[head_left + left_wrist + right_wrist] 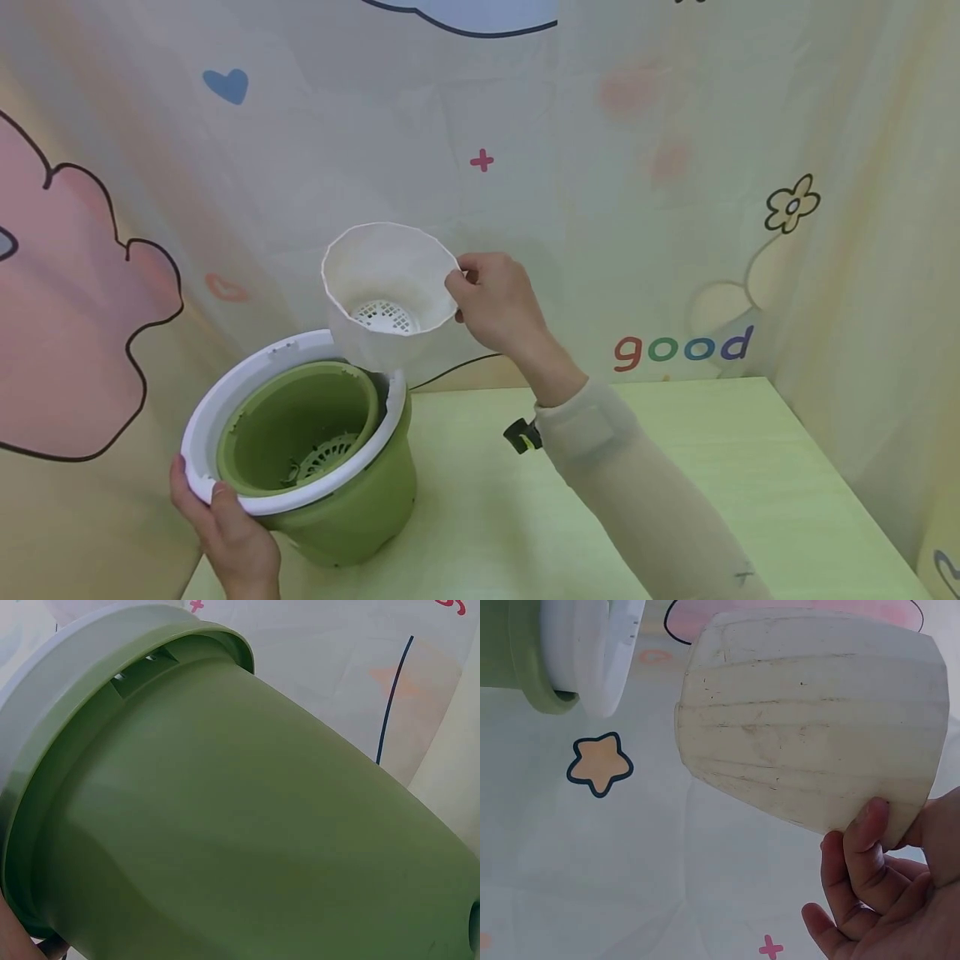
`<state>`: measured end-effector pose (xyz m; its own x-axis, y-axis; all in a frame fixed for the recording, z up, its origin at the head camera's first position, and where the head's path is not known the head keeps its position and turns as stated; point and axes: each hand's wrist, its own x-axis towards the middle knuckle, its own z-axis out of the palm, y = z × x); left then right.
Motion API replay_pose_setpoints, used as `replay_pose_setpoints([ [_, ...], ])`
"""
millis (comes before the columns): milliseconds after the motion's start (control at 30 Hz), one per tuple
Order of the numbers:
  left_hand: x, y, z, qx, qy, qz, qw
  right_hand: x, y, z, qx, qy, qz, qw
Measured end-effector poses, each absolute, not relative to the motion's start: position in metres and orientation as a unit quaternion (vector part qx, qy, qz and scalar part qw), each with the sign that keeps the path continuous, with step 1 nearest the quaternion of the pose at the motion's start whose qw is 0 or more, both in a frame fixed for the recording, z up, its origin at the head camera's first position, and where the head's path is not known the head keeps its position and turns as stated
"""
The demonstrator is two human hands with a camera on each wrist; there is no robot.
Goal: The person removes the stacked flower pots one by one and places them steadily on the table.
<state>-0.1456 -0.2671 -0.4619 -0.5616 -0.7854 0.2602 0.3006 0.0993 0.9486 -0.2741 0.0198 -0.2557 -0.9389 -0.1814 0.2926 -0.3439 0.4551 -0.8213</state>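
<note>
My right hand pinches the rim of a white plastic flowerpot, held tilted above the right side of the stacked pots. Its faceted outer wall has dark scuffs in the right wrist view, and a perforated base shows inside it. My left hand grips the edge of the stack, thumb over the white rim. That stack is a large green flowerpot with a white-rimmed pot inside and a smaller green pot innermost, slotted at the bottom. The stack leans. Most of my left hand is hidden in the left wrist view.
The pots are over the left part of a pale green tabletop. A patterned curtain hangs behind and at both sides. A thin dark cable runs behind the stack, and a small black device is at my right wrist.
</note>
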Motion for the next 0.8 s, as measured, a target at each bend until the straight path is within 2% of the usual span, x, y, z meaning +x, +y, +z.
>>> replay_pose_setpoints([
  [800,-0.147,-0.268,-0.459,0.182,-0.606,-0.647,0.425,-0.288,0.054,-0.276,0.107,-0.841,0.524,0.080],
])
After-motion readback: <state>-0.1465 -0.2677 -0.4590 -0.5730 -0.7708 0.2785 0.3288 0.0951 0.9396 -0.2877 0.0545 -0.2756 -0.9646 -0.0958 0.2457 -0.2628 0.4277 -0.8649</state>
